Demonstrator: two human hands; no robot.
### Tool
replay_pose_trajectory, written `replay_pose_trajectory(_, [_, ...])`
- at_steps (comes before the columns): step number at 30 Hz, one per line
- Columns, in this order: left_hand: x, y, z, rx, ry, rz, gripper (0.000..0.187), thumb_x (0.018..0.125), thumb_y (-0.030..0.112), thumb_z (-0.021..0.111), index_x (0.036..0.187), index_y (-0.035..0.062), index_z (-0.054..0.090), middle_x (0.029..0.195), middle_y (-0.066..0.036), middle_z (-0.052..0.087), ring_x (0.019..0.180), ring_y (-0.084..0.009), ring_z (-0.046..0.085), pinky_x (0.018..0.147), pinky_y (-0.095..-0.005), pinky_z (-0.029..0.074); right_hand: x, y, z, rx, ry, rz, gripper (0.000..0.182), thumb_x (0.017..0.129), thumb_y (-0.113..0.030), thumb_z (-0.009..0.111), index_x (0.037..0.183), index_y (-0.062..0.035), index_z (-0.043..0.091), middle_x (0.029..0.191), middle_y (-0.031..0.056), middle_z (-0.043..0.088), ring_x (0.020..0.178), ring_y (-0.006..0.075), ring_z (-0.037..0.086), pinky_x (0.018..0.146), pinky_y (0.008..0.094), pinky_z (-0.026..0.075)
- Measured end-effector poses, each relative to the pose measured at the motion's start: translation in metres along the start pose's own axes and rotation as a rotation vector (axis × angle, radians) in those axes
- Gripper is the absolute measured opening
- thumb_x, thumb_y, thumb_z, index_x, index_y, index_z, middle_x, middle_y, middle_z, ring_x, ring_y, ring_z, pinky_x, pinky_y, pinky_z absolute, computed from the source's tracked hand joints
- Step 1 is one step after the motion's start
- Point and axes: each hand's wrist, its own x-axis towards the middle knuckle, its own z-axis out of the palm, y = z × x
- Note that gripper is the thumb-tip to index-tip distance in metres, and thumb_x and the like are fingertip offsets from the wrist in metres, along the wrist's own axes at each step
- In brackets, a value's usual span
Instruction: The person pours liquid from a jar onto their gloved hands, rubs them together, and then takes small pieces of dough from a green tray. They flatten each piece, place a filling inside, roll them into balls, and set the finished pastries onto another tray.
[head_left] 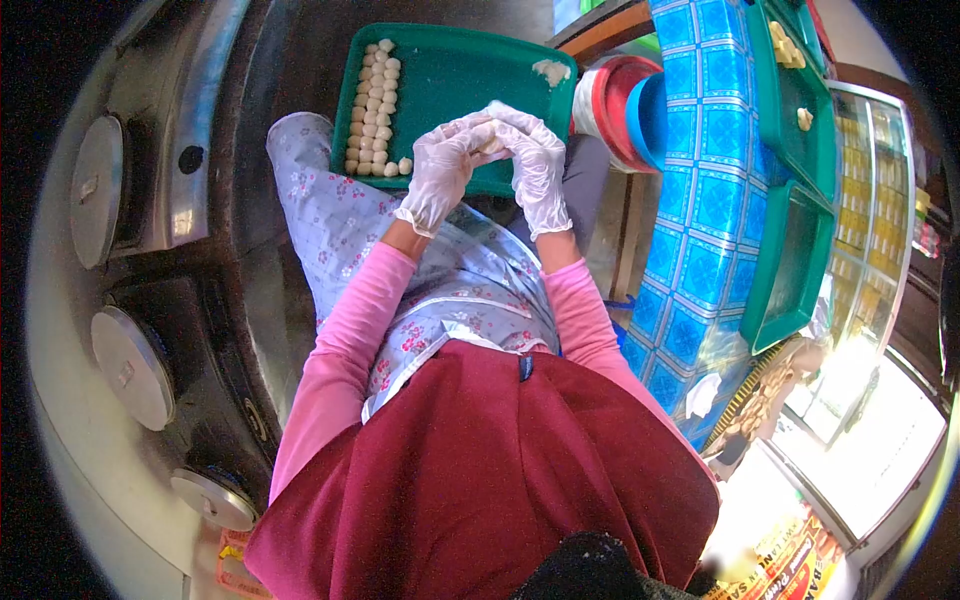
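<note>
Both my hands wear thin white gloves and meet over the near edge of a green tray (455, 75). Between their fingertips is a small piece of pale dough (491, 145), partly covered by the fingers. My left hand (443, 168) closes on it from the left, and my right hand (537, 165) from the right. Rows of small round dough balls (375, 110) line the tray's left side, with a single ball (405, 166) at their near end. A flattened scrap of dough (551, 71) lies in the tray's far right corner.
At right, a table with a blue checked cloth (685, 220) holds green trays (787, 270), one with dough pieces (786, 46). Red (612, 110) and blue basins (648, 122) stand beside the green tray. Large pots with round lids (132, 365) line the left.
</note>
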Motion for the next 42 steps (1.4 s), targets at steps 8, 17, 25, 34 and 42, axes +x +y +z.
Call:
replay_pose_trajectory(8, [0.012, -0.006, -0.016, -0.033, -0.017, -0.057, 0.023, 0.095, 0.011, 0.063, 0.114, -0.002, 0.064, 0.109, -0.013, 0.069, 0.093, -0.0246, 0.069, 0.086, -0.0383, 0.059, 0.012, 0.003, -0.025, -0.31, -0.339, -0.291, 0.041, 0.083, -0.015, 0.071, 0.123, -0.0047, 0.068, 0.12, 0.0103, 0.07, 0.105, 0.021, 0.065, 0.092, 0.0311, 0.051])
replay_pose_trajectory(17, [0.002, 0.019, -0.01, 0.034, -0.006, -0.458, 0.032, 0.1, 0.025, 0.057, 0.109, -0.0046, 0.066, 0.106, -0.015, 0.07, 0.102, -0.0219, 0.068, 0.088, -0.0349, 0.054, 0.001, -0.006, -0.018, -0.323, -0.187, -0.13, 0.027, 0.079, -0.013, 0.081, 0.104, -0.005, 0.074, 0.1, 0.0047, 0.073, 0.092, 0.0136, 0.066, 0.082, 0.0265, 0.052])
replay_pose_trajectory(25, [-0.015, 0.005, -0.001, 0.578, 0.153, 0.232, 0.036, 0.086, 0.012, 0.075, 0.117, -0.006, 0.069, 0.117, -0.012, 0.07, 0.106, -0.0161, 0.064, 0.096, -0.0277, 0.048, -0.005, 0.004, -0.008, -0.069, -0.084, 0.118, 0.028, 0.091, -0.023, 0.072, 0.102, 0.0016, 0.072, 0.084, 0.0067, 0.072, 0.067, 0.0127, 0.068, 0.056, 0.0259, 0.054])
replay_pose_trajectory(34, [-0.007, 0.021, 0.007, 0.607, 0.011, 0.066, 0.021, 0.087, 0.011, 0.069, 0.103, -0.0031, 0.072, 0.091, -0.004, 0.071, 0.081, -0.011, 0.062, 0.079, -0.0268, 0.048, 0.0, 0.004, -0.024, 0.053, -0.224, 0.19, 0.027, 0.088, -0.025, 0.075, 0.098, 0.0001, 0.071, 0.081, 0.0074, 0.07, 0.065, 0.0138, 0.064, 0.055, 0.0267, 0.051])
replay_pose_trajectory(42, [0.012, 0.024, -0.005, 0.483, -0.123, 0.077, 0.014, 0.09, 0.015, 0.064, 0.091, 0.003, 0.07, 0.088, 0.001, 0.068, 0.081, -0.0076, 0.057, 0.077, -0.0236, 0.041, 0.003, -0.038, -0.018, -0.07, -0.248, 0.099, 0.025, 0.089, -0.021, 0.073, 0.098, 0.0019, 0.069, 0.087, 0.0088, 0.07, 0.07, 0.0129, 0.063, 0.058, 0.0259, 0.05])
